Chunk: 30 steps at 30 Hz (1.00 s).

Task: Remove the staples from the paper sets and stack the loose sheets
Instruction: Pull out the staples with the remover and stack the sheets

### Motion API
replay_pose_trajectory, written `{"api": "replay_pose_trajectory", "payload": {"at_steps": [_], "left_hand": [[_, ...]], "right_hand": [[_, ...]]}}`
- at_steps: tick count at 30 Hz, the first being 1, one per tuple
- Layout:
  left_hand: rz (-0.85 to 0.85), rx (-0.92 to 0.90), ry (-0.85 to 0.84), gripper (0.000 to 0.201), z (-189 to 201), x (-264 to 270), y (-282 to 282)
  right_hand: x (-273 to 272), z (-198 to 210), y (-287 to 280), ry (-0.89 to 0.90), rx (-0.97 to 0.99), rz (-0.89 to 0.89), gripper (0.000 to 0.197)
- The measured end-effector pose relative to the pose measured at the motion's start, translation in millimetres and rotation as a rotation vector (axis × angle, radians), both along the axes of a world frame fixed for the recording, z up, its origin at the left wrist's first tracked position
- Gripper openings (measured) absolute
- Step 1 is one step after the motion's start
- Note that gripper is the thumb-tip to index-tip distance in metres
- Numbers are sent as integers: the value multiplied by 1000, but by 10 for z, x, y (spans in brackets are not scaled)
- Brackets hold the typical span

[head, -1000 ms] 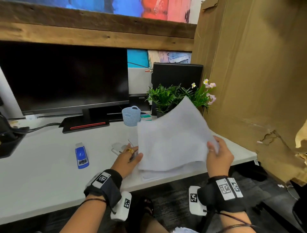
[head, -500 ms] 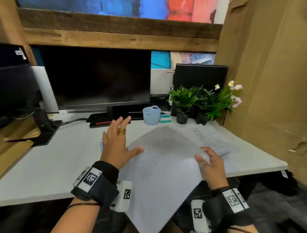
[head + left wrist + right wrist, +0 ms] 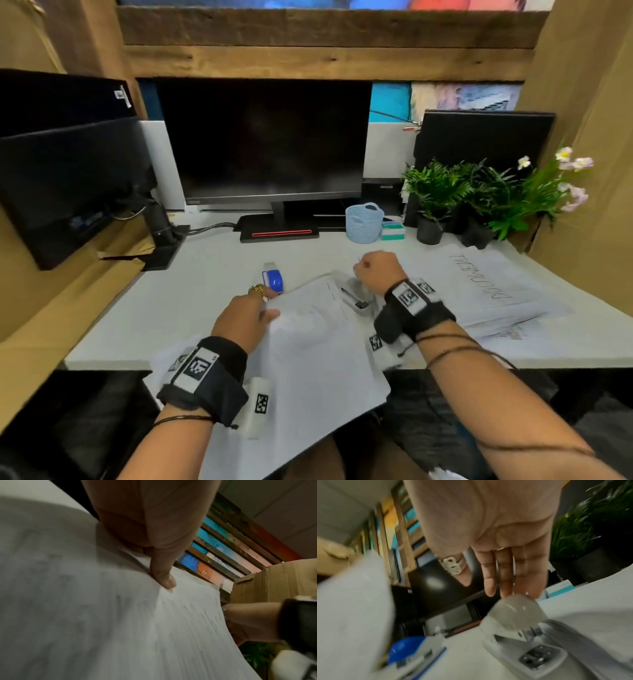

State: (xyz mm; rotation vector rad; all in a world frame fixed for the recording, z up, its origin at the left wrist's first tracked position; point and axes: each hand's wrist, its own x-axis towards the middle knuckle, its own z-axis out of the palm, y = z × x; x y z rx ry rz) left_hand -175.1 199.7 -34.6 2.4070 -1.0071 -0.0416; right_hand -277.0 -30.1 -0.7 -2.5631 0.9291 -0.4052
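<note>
our left hand (image 3: 247, 317) is pinching the papers (image 3: 308, 359) at lower middle; our right hand (image 3: 496, 545) is reaching open-fingered for the clear stapler (image 3: 517, 609). papers may be slipping off.

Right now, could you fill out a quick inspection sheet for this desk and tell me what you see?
Surface: white desk.
Job's things: paper set overhanging the near edge; loose sheets at right; grey staple remover; blue stapler.
Clutter: blue basket, potted plants.
Hands: left hand grips the paper set; right hand open above the staple remover.
Cables: black cable behind the monitor base.
Surroundings: dark monitor, cardboard wall.
</note>
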Motion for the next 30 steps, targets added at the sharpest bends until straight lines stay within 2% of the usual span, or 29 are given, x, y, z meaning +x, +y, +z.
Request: {"api": "replay_pose_trajectory", "payload": {"at_steps": [2,5,8,11,13,16,19,21,24,26,30], "left_hand": [[-5,30,5,23,21,2,20],[-32,86,-26,33,47,-23,36],[-23,151,-90,35,72,-59,21],[20,213,-177,40,112,-131,-27],[46,231,-208,41,128,-171,-67],[60,248,-226,41,149,-200,-125],[33,236,-243,45,167,-215,-174],[9,219,-257,43,190,-244,-181],[-56,205,-287,38,229,-279,-189],[-109,222,-315,38,244,-307,-231],[-157,253,-363,37,258,-390,-348]], "right_hand": [[217,-31,-74,236,24,21,50],[366,-99,-181,425,28,44,72],[446,-211,-231,515,34,59,62],[498,-311,-190,491,109,58,57],[499,-311,-177,436,174,52,57],[440,-269,-151,249,385,13,61],[332,-250,-98,-151,753,-63,64],[230,-186,-50,-434,940,-103,55],[54,11,51,-701,1105,1,42],[-30,113,128,-770,1113,73,39],[-139,198,347,-685,869,167,47]]}}
